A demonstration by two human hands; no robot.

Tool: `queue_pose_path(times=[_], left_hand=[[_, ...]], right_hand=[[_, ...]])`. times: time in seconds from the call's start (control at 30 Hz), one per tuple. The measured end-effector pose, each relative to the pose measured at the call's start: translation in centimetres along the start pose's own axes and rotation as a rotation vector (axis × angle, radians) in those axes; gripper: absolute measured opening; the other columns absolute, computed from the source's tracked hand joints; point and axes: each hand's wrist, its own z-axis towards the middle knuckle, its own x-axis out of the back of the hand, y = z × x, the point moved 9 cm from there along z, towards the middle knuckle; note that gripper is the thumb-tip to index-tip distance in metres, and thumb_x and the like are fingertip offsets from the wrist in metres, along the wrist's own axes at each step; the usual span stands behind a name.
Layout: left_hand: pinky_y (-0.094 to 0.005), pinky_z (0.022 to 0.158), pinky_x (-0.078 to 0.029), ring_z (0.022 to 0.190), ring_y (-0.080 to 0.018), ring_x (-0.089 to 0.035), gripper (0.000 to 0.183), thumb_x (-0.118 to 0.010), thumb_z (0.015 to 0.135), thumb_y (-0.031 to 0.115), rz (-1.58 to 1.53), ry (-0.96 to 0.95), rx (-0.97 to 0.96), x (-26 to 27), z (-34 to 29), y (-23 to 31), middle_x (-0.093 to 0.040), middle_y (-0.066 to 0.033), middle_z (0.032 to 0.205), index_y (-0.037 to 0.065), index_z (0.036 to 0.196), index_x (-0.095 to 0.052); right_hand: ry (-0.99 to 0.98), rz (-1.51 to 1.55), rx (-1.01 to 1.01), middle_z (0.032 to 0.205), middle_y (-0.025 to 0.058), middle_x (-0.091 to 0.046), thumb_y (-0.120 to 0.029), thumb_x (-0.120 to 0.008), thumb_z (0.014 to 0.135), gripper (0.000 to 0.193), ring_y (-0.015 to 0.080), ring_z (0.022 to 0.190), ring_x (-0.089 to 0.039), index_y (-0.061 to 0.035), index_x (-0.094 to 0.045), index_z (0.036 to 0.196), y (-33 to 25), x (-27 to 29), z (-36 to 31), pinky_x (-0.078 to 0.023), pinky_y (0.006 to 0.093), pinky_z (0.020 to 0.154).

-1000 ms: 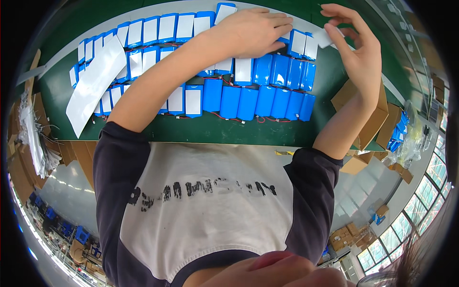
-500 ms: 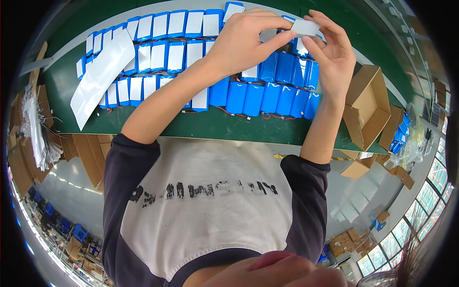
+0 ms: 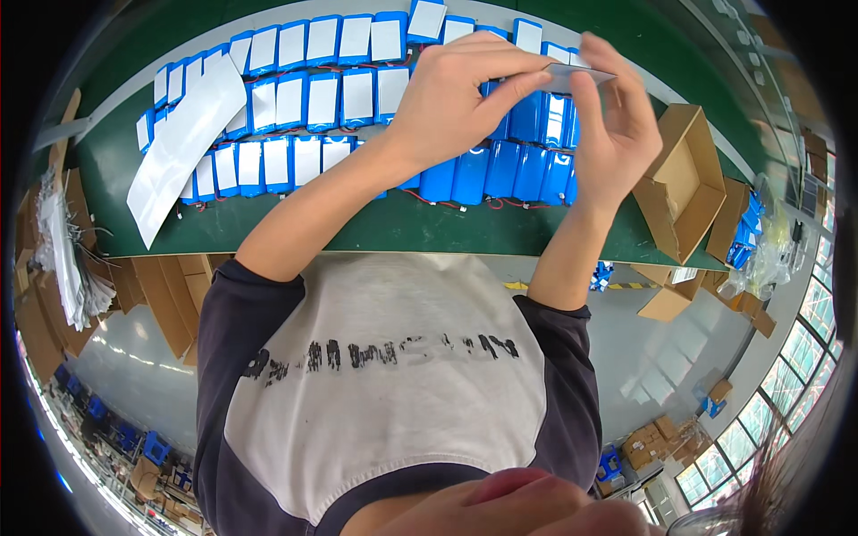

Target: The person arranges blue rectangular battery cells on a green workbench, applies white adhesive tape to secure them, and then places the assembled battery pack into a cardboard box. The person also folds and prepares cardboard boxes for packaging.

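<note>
My left hand (image 3: pixel 460 94) pinches one end of a small pale rectangular piece (image 3: pixel 565 79) between thumb and fingers. At its other end is my right hand (image 3: pixel 617 129), thumb against the piece and fingers curled behind it, slightly blurred. The piece is thin, tilted, and held above the rows of blue-wrapped battery packs (image 3: pixel 470 174). Many packs, mostly to the left and along the back row, carry a white rectangle (image 3: pixel 357 92) on top. Those in the front right rows show bare blue. My hands and left forearm hide some packs.
A large white sheet (image 3: pixel 183 152) lies slantwise over packs at the left of the green table (image 3: pixel 357 234). An open cardboard box (image 3: pixel 684 183) stands at the right, with more blue packs (image 3: pixel 749 230) and clear plastic (image 3: pixel 776 259) beyond. White strips (image 3: pixel 67 250) hang at the left edge.
The pale piece has tilted from showing its face to nearly edge-on. My right hand has turned and its thumb has risen against the piece. The view has shifted slightly.
</note>
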Motion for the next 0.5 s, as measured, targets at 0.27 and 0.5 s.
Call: queue_pose_path(times=[0.27,0.5], left_hand=[[-0.0431,0.105,-0.05,0.129,-0.0347,-0.06,0.041,-0.07,0.099,0.016,-0.027,-0.119,0.102,-2.3,-2.5,0.4,-0.065,-0.0161,0.139,0.004,0.137,-0.066],[-0.0439,0.107,-0.048,0.124,-0.0331,-0.055,0.031,-0.07,0.095,0.015,0.136,-0.157,0.045,-2.0,-2.6,-0.3,-0.062,-0.0103,0.135,0.014,0.126,-0.072]], right_hand=[[0.299,0.082,-0.113,0.103,0.0126,-0.07,0.01,-0.075,0.092,0.024,0.0163,0.092,-0.068,0.0079,-0.067,0.114,0.5,2.6,-4.9,-0.054,0.0258,0.083],[-0.159,-0.153,-0.253,0.1,0.0088,-0.072,-0.002,-0.074,0.096,0.014,0.0146,0.094,-0.067,0.0037,-0.069,0.108,3.2,6.2,-2.2,-0.053,0.0266,0.081]])
